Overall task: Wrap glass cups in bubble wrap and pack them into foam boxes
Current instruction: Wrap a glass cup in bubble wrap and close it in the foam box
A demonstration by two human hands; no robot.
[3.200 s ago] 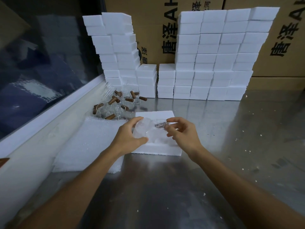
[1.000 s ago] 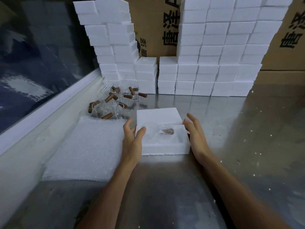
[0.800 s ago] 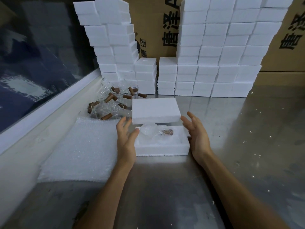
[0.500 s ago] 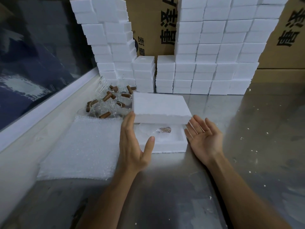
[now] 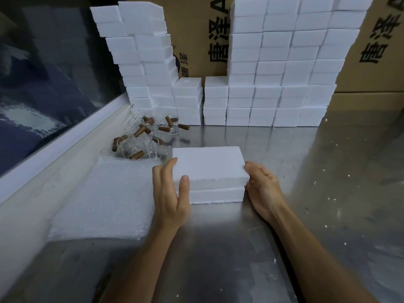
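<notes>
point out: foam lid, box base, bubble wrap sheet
foam lid (image 5: pixel 207 162): head view, middle of its top face.
box base (image 5: pixel 216 194): head view, front wall under the lid.
bubble wrap sheet (image 5: pixel 105 200): head view, bare middle of the sheet, left of the box.

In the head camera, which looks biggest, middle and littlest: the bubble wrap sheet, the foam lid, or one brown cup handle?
Largest to smallest:
1. bubble wrap sheet
2. foam lid
3. brown cup handle

The gaps are too plain for nearness to matter.
</notes>
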